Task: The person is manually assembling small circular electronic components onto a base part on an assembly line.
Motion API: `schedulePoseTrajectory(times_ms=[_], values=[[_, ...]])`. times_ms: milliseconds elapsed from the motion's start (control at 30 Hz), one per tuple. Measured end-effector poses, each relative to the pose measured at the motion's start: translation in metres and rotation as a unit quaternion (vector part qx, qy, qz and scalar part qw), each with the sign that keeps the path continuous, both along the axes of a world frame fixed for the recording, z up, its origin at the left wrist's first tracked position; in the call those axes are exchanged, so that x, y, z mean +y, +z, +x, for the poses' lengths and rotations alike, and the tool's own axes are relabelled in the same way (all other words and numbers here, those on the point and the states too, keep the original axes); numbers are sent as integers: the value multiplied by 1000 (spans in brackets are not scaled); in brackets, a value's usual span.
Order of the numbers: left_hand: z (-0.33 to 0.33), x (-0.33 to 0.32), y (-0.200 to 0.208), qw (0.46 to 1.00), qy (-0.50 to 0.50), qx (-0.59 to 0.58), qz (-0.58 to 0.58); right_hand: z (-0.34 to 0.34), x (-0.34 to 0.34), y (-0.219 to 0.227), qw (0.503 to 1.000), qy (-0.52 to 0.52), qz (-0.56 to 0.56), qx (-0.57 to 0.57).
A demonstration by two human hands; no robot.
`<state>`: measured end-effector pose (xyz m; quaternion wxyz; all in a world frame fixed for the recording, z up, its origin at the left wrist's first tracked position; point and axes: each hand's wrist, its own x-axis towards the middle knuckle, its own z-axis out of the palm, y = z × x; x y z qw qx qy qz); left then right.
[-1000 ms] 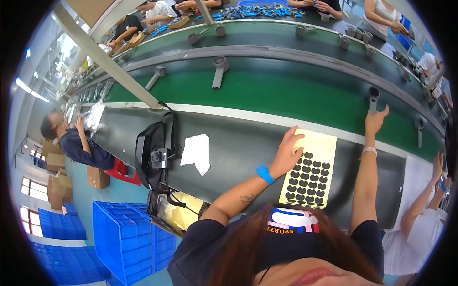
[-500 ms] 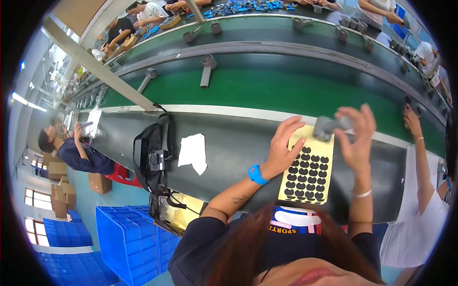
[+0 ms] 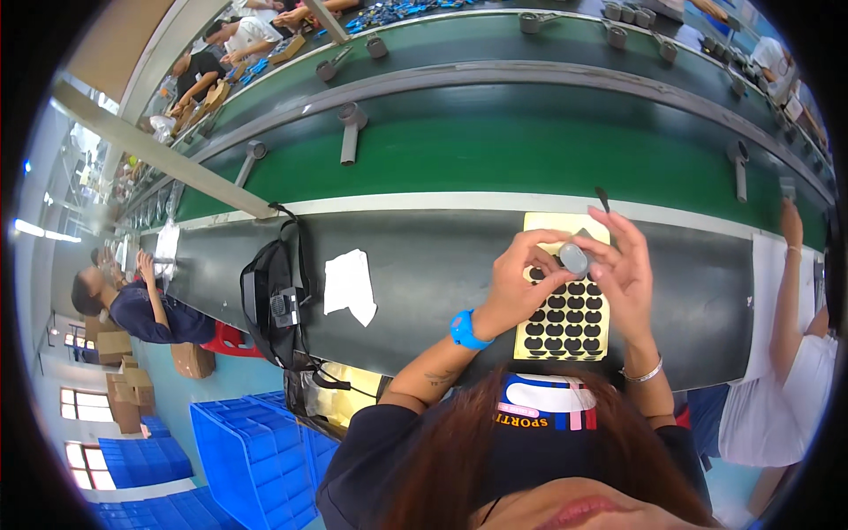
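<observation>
My left hand [image 3: 519, 281] is closed around a grey plastic housing [image 3: 573, 258], its rounded end turned up toward me. My right hand [image 3: 623, 269] meets it from the other side, thumb and a finger against the part. Beyond a raised right fingertip shows a small black piece [image 3: 602, 198]; how it is held cannot be made out. Beneath both hands lies a pale yellow sheet [image 3: 541, 224] bearing rows of round black stickers [image 3: 554, 329]. My hands cover part of its upper rows.
A green conveyor belt [image 3: 459, 159] runs beyond the dark worktop [image 3: 433, 291], carrying grey housings with handles [image 3: 351, 132]. A white cloth [image 3: 349, 287] and black bag [image 3: 269, 300] lie left. Blue crates [image 3: 252, 450] stand lower left. A co-worker's arm [image 3: 789, 256] reaches in at right.
The grey housing has come down and left from the far end of the sheet, from my right hand into both hands. At right, another grey housing now lies on the belt.
</observation>
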<state>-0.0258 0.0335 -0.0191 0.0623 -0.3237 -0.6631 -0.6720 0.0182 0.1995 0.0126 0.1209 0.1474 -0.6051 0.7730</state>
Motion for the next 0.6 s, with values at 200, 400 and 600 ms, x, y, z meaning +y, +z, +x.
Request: schedulePoseTrajectory(times_ms=[200, 400, 600], values=[[9, 7, 9, 998, -4, 46, -30, 6, -2, -3, 993, -115, 5, -14], [12, 10, 1, 999, 36, -17, 35, 5, 4, 11, 980, -189, 51, 49], [16, 7, 5, 998, 36, -28, 44, 32, 12, 36, 960, -186, 208, 29]])
